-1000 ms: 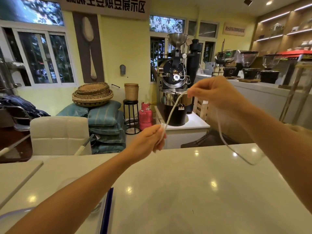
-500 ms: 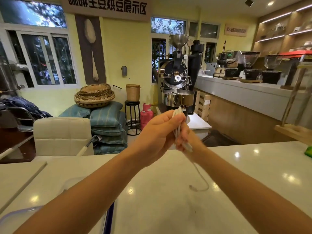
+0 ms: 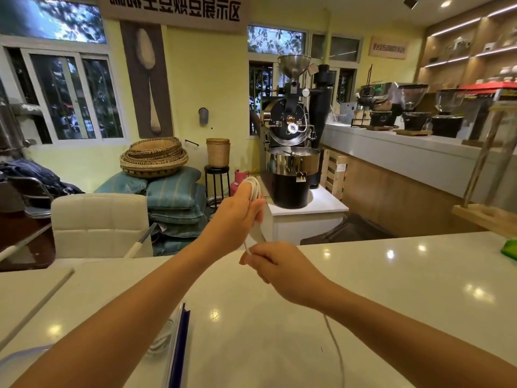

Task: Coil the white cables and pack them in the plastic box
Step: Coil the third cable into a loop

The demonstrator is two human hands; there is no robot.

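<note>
White cable (image 3: 253, 189) is wound in several loops around the fingers of your left grip (image 3: 237, 217). That grip is curled closed on the bundle and held up above the far edge of the bench (image 3: 391, 303). A single strand drops from the loops to your right grip (image 3: 277, 264), which is just below the left one. Its fingers are closed, pinching that strand. The loose tail passes under your right forearm and lies curving across the bench toward the near edge.

At lower left, beside your left forearm, the clear plastic box (image 3: 181, 337) with a dark blue rim stands on the bench. A second coil (image 3: 162, 337) of white cable shows, blurred, through the clear plastic. A green object (image 3: 510, 249) sits at the bench's right edge. Beyond the bench are a white chair (image 3: 100, 222) and a black coffee roaster (image 3: 291, 152).
</note>
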